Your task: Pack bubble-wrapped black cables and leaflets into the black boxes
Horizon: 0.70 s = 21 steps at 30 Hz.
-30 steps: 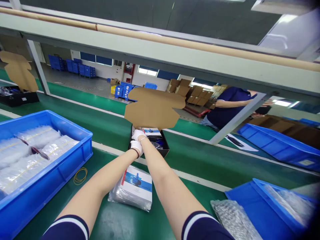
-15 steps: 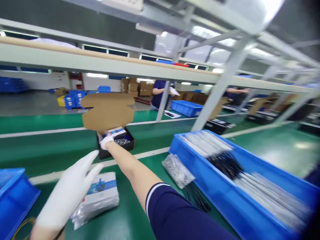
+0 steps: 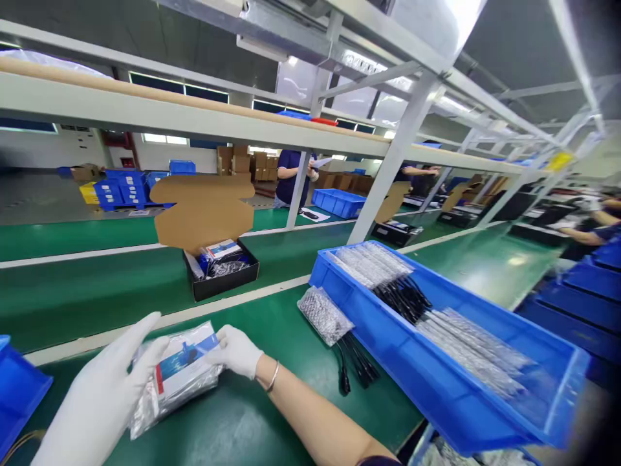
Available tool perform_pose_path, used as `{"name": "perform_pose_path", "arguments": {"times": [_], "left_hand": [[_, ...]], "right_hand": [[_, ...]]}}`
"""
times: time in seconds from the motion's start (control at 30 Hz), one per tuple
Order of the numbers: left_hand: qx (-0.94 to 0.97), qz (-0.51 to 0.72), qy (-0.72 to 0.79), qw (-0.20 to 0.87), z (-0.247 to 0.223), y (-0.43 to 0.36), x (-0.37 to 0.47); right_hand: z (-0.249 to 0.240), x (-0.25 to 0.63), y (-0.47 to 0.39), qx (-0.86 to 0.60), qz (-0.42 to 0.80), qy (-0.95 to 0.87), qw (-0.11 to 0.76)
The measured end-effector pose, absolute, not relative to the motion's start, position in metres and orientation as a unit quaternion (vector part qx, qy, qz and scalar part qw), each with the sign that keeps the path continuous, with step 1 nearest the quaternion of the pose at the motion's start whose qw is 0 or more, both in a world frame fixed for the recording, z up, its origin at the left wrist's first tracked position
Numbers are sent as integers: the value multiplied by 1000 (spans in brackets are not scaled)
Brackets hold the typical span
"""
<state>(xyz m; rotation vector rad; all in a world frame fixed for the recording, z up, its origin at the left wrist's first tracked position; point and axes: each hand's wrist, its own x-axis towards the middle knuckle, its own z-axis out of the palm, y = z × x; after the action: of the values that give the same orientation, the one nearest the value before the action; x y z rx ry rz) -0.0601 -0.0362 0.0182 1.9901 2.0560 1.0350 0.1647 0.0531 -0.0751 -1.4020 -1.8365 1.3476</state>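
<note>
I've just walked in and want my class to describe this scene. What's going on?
A person in white gloves has the right hand at the right edge of a plastic-wrapped stack of booklets on a green bench. The left hand is open at its left side. Beyond stands an open black box with things inside. To the right, a blue bin holds bubble-wrapped packs.

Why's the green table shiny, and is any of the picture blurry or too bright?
In the head view, the green table has a pale shine, probably from the lights; in that same head view, the plastic packet glints a little, the white panel up top is washed out, the bottom right corner is dark, and far-off things at the right look fuzzy.
</note>
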Motion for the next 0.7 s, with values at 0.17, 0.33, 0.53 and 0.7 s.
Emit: {"name": "perform_pose_path", "arguments": {"times": [0.17, 0.33, 0.53, 0.7], "left_hand": [[657, 321, 677, 83, 45, -46, -43], [676, 326, 660, 32, 54, -48, -40], [706, 340, 621, 2, 49, -44, -34], [708, 357, 594, 135, 36, -30, -1]], "right_hand": [[-67, 166, 59, -492, 503, -653, 281], [-62, 174, 59, -516, 452, -684, 247], [-52, 179, 50, -504, 418, -658, 371], [-27, 185, 32, -447, 499, -600, 437]]}}
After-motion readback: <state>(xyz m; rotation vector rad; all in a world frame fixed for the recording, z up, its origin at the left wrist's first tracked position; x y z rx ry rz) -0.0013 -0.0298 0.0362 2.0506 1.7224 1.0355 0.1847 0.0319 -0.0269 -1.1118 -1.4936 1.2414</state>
